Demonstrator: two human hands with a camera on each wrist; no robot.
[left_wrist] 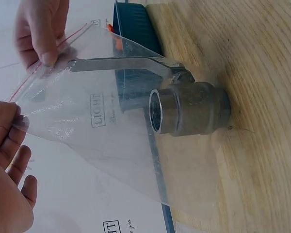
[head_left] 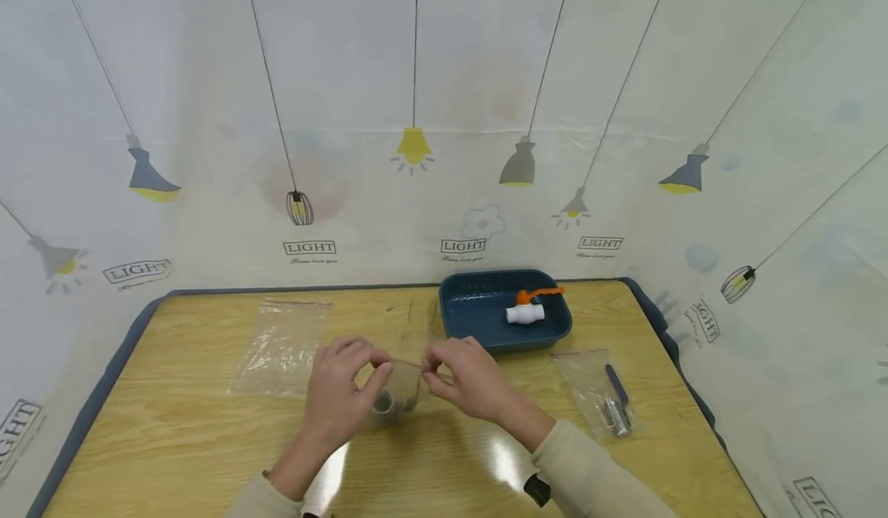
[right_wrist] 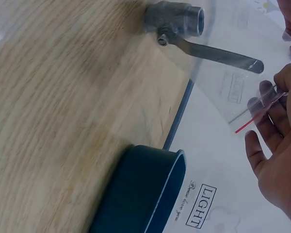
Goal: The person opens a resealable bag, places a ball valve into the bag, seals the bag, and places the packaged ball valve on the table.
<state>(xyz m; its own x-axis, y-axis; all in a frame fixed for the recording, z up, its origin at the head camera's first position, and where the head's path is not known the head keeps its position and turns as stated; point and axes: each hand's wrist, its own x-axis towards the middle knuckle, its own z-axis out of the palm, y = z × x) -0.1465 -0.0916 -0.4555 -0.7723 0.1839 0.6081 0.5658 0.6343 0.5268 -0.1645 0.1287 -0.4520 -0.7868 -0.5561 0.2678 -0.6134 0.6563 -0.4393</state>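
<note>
Both hands hold a clear zip bag with a red seal line (left_wrist: 63, 121) upright by its top edge. My left hand (head_left: 341, 388) pinches one side of that edge between thumb and fingers. On the other side, my right hand (head_left: 466, 379) pinches the edge near the red strip. Inside the bag stands a grey metal ball valve (left_wrist: 189, 110), its threaded opening facing up and its long flat lever handle (left_wrist: 121, 64) pointing upward. The valve's lower end is at the tabletop. In the right wrist view the valve body (right_wrist: 174, 18) shows through the plastic.
A dark blue tray (head_left: 479, 338) at the back holds a white valve with an orange handle (head_left: 526, 314). Another clear zip bag (head_left: 280, 348) lies flat at left. On the right, a bag (head_left: 579, 379) contains a metal valve with a blue handle (head_left: 616, 383). A printed wall covering stands behind.
</note>
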